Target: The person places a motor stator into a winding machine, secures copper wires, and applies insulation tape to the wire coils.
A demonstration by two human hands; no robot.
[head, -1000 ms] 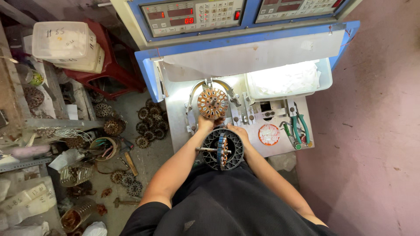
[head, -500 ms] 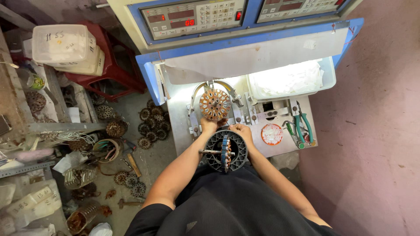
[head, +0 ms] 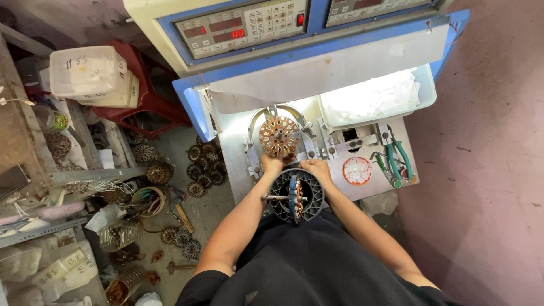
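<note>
Over the past second both hands have crept up to the wound copper coil (head: 279,136) on the worktop (head: 238,141): left hand (head: 272,165) and right hand (head: 315,168) touch its 6 o'clock edge, grip unclear, above a black ring (head: 296,195).

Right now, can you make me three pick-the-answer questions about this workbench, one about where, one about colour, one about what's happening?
1. Where do the pliers lie?
A. right of the wound disc
B. on the floor
C. on the red stool

2. What colour are the plier handles?
A. yellow
B. green
C. black

3. What are the hands doing?
A. resting in the lap
B. reaching to the wound disc
C. pressing panel buttons

Answers: 1 A, they lie at the bench's right end. 2 B, handles show green. 3 B, left hand and right hand sit just under the disc.
</note>
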